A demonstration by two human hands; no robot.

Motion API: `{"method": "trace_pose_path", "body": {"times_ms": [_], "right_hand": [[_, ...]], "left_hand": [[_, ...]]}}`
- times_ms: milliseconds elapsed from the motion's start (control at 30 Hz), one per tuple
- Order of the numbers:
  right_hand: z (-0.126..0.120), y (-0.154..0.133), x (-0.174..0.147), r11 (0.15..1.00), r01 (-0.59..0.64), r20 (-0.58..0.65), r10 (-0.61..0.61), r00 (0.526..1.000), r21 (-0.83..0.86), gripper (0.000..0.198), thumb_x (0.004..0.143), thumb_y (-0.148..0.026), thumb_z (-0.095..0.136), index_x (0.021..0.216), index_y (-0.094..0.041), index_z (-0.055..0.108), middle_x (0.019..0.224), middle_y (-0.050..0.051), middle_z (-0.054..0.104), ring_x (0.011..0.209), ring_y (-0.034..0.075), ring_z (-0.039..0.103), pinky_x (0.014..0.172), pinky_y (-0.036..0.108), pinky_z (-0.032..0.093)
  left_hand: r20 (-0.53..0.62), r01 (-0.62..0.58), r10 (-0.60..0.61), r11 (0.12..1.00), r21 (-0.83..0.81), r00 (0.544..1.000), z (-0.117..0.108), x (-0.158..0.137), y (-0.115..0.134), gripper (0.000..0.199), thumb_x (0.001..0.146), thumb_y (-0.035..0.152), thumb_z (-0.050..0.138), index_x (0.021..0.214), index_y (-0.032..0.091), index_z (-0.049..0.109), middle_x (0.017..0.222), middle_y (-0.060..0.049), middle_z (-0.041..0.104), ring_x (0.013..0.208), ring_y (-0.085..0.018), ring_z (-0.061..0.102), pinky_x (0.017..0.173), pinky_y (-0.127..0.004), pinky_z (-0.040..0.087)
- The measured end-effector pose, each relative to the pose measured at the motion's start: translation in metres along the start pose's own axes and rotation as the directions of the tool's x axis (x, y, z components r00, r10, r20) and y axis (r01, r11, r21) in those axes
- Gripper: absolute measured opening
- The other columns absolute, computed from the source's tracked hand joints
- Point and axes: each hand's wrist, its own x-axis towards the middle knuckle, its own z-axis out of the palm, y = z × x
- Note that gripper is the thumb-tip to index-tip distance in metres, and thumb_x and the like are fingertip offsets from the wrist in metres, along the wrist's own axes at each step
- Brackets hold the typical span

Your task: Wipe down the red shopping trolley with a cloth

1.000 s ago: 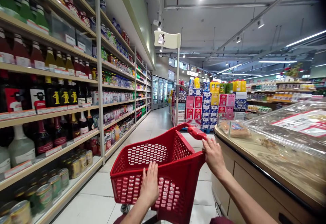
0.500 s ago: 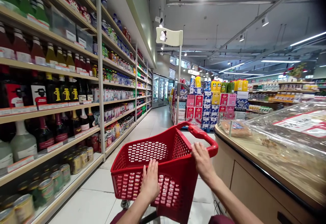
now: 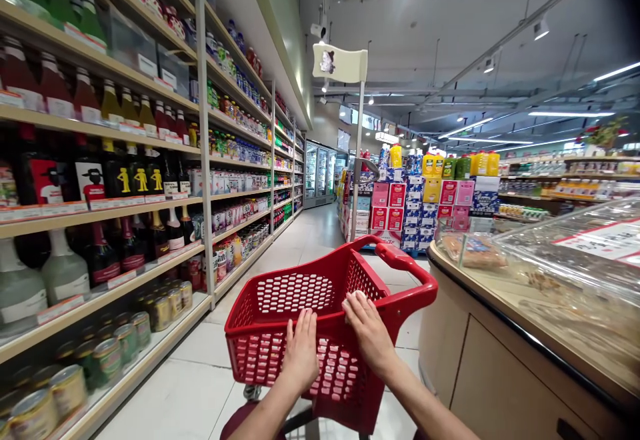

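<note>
A red plastic shopping cart with perforated walls stands sideways in front of me, its handle on the right. My left hand lies against the near side wall, fingers stretched up over the top rim. To its right, my right hand rests on the same rim, fingers extended with the tips slightly bent over the edge. Neither hand appears wrapped around the rim. What shows of the cart's inside is bare red plastic; its floor is hidden behind the near wall.
Shelves of bottles and cans line the left side. Close on the right stands a wooden counter with clear covers. Ahead are stacked drink cartons beside a sign pole. A tiled aisle leads to glass-door fridges.
My right hand has shifted left along the rim, away from the handle corner and closer to my left hand. The left hand stays at about the same spot. The view has turned slightly left.
</note>
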Motion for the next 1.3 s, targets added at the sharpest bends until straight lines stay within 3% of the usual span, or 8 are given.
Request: {"method": "trace_pose_path", "body": {"times_ms": [200,400,600,767,967,1133,1200,1300], "right_hand": [[-0.007,0.022,-0.001,0.968,-0.234,-0.040,0.231,0.972,-0.087,0.049,0.079,-0.001,0.030,0.122,-0.014,0.048,0.128,0.011,0.047,0.127,0.024,0.028,0.099,0.045,0.029],[0.006,-0.020,0.000,0.999,0.001,0.023,-0.003,1.000,0.046,0.054,0.076,0.000,0.032,0.122,-0.023,0.048,0.130,0.002,0.045,0.126,0.018,0.030,0.102,0.037,0.028],[-0.003,0.001,-0.002,0.977,-0.210,-0.026,0.209,0.978,-0.038,0.058,0.075,-0.001,0.031,0.129,-0.019,0.039,0.131,0.008,0.043,0.127,0.021,0.029,0.101,0.043,0.026],[0.001,-0.029,0.000,0.999,0.008,0.013,-0.008,1.000,0.039,0.056,0.074,0.000,0.033,0.124,-0.023,0.046,0.130,0.002,0.045,0.126,0.019,0.030,0.103,0.037,0.025],[-0.002,-0.008,0.001,0.978,-0.208,-0.025,0.207,0.978,-0.027,0.057,0.075,-0.002,0.031,0.128,-0.020,0.040,0.130,0.007,0.045,0.126,0.021,0.031,0.102,0.043,0.025],[0.007,-0.040,0.004,0.998,0.008,0.005,-0.008,1.000,0.060,0.054,0.074,-0.002,0.034,0.122,-0.024,0.048,0.128,0.001,0.047,0.125,0.018,0.033,0.103,0.037,0.023],[0.006,-0.038,0.007,0.998,-0.012,0.000,0.012,1.000,0.058,0.054,0.075,-0.002,0.034,0.122,-0.024,0.048,0.128,0.000,0.048,0.122,0.018,0.036,0.104,0.038,0.022],[0.001,-0.024,0.007,0.989,-0.148,-0.020,0.148,0.989,0.010,0.055,0.075,-0.002,0.033,0.124,-0.022,0.046,0.127,0.004,0.049,0.121,0.020,0.037,0.103,0.041,0.021]], "left_hand": [[0.010,-0.006,0.006,1.000,0.005,1.000,-0.002,-0.004,0.003,0.075,0.065,0.016,0.036,0.137,0.009,0.015,0.146,-0.006,0.011,0.133,-0.020,0.001,0.107,-0.045,0.004],[0.019,-0.004,0.004,1.000,-0.013,1.000,-0.003,-0.006,0.002,0.075,0.065,0.015,0.035,0.137,0.010,0.015,0.146,-0.005,0.010,0.133,-0.018,0.001,0.108,-0.043,0.005],[0.042,-0.009,0.008,1.000,0.008,0.999,-0.008,-0.007,0.005,0.075,0.066,0.016,0.036,0.137,0.009,0.013,0.146,-0.006,0.008,0.133,-0.020,-0.002,0.107,-0.045,0.002],[0.036,-0.025,0.025,1.000,-0.013,0.999,-0.007,-0.008,0.001,0.076,0.065,0.014,0.035,0.137,0.010,0.012,0.146,-0.005,0.007,0.133,-0.018,-0.002,0.108,-0.043,0.005],[0.022,-0.039,0.040,0.999,-0.035,0.999,-0.006,-0.009,0.001,0.079,0.064,0.013,0.036,0.137,0.008,0.009,0.146,-0.006,0.004,0.133,-0.019,-0.005,0.108,-0.043,0.003],[0.036,-0.064,0.065,0.998,-0.023,0.997,-0.008,-0.011,-0.006,0.076,0.066,0.013,0.036,0.137,0.010,0.010,0.146,-0.006,0.005,0.133,-0.018,-0.003,0.108,-0.041,0.005],[0.021,-0.046,0.046,0.999,-0.016,0.999,-0.008,-0.012,-0.011,0.075,0.067,0.013,0.035,0.137,0.010,0.011,0.146,-0.006,0.007,0.133,-0.017,-0.001,0.108,-0.040,0.007],[-0.014,-0.008,0.008,1.000,-0.013,1.000,-0.005,-0.015,-0.014,0.075,0.067,0.013,0.036,0.137,0.009,0.010,0.146,-0.007,0.007,0.133,-0.018,-0.002,0.108,-0.039,0.007]]}}
